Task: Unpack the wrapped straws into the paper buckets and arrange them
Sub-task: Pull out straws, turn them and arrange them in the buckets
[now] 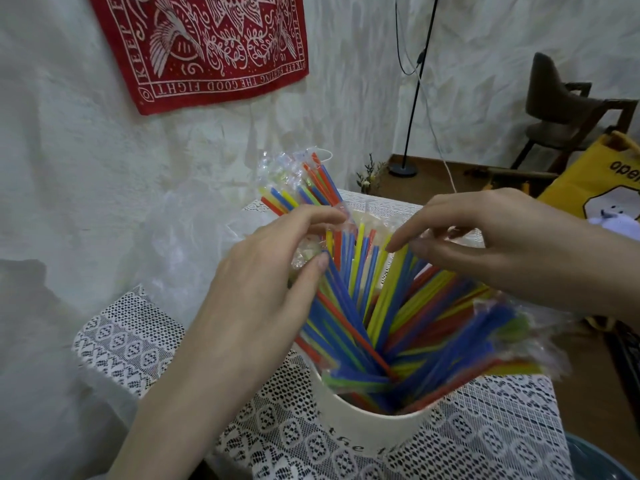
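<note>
— Left grip first: what is the left hand (263, 292) doing?

— Its fingers are curled, thumb and fingertips pinching the clear wrapper (341, 220) on a bundle of straws at the far-left side of the fan. The thumb tip lies against a blue straw (341, 289).

— And the right grip?

— The right hand (502, 244) hovers over the tops of the straws with fingers loosely bent, the fingertips touching a yellow straw (391, 289). I cannot tell whether it pinches anything, since the fingertips blur into the wrapping.

— Where are the straws themselves?

— The coloured straws (363, 323), blue, yellow, red and green, stand fanned out in a white paper bucket (349, 424) at the near edge of the desk. Some at the right side (502, 337) still sit in clear plastic, leaning out over the rim.

— Any others?

— A second bunch of wrapped straws (301, 188) rises behind the left hand, tops in crinkled plastic; its base is hidden, so I cannot say what holds it.

— And the surroundings?

— A white lace cloth (131, 337) covers the desk. On the pale wall hangs a red printed banner (207, 46). A black lamp stand (408, 133), a dark chair (568, 112) and a yellow bag (609, 181) are at the right.
</note>
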